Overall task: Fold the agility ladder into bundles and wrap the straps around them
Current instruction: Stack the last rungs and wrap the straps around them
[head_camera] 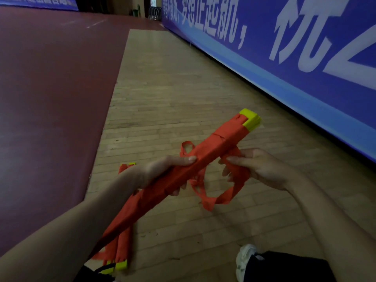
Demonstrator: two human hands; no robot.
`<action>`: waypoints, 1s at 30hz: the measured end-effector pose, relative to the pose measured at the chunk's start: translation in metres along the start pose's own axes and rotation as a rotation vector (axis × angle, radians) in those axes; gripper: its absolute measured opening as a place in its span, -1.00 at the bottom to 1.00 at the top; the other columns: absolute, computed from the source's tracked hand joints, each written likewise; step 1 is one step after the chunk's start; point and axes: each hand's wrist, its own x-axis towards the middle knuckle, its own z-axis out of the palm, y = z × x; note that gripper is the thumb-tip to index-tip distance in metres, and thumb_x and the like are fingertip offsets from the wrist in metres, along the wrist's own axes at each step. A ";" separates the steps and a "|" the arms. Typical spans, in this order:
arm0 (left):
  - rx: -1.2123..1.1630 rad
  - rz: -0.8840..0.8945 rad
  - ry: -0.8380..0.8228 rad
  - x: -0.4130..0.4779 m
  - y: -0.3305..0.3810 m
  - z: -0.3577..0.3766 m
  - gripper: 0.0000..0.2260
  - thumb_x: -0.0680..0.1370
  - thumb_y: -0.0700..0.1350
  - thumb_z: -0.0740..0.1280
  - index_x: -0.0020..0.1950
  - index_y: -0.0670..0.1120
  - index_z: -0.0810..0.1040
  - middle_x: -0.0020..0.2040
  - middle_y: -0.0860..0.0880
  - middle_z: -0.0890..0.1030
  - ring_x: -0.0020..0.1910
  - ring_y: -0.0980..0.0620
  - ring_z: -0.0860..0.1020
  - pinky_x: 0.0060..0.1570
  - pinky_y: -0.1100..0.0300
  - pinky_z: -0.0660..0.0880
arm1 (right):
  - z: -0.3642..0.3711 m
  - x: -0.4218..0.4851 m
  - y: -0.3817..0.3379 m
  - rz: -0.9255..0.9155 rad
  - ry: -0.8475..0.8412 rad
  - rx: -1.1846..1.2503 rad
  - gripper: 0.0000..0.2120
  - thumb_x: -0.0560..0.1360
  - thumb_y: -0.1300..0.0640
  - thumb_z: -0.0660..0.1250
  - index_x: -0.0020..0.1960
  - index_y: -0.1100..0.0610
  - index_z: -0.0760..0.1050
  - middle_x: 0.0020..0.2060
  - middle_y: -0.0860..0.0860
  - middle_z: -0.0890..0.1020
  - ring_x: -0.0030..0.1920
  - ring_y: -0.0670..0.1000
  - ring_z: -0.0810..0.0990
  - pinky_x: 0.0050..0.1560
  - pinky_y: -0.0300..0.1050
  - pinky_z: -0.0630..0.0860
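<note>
L hand (163,171): clamped round mid part of held bundle (221,141), thumb flat on top, fingertips showing underneath.
R hand (262,168): just right of L hand, the two apart w/ the bundle between; thumb & curled fingers grip the strap (223,197) close under the bundle.
held bundle: orange-wrapped rungs, tilted. Yellow end is up & away beyond both hands, lower end runs down-left under L forearm.
strap: loose orange webbing, hangs twisted in a loop below R hand. A small loop also sticks up just behind L thumb.
2nd bundle (120,251): on floor below L forearm, orange w/ yellow ends at the near side. Yellow tips behind L wrist are prob. its far end; forearm hides the join.
floor (173,88): pale wood boards under the hands.
red surface (50,78): dark, left of L arm.
banner (284,64): blue w/ white characters, beyond R hand.
shoe (245,259): white, below R forearm, beside black trouser leg (289,267).
</note>
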 end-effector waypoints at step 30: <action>0.462 -0.900 -0.461 -0.082 0.091 -0.073 -0.57 0.59 0.27 0.08 0.19 -0.05 0.39 0.00 -0.06 0.62 -0.07 -0.09 0.60 -0.24 0.13 0.35 | 0.031 0.033 0.024 0.107 0.691 -0.034 -0.55 0.42 -0.24 0.38 -0.32 0.15 0.54 -0.48 0.05 0.55 -0.59 -0.10 0.36 -0.46 -0.20 0.26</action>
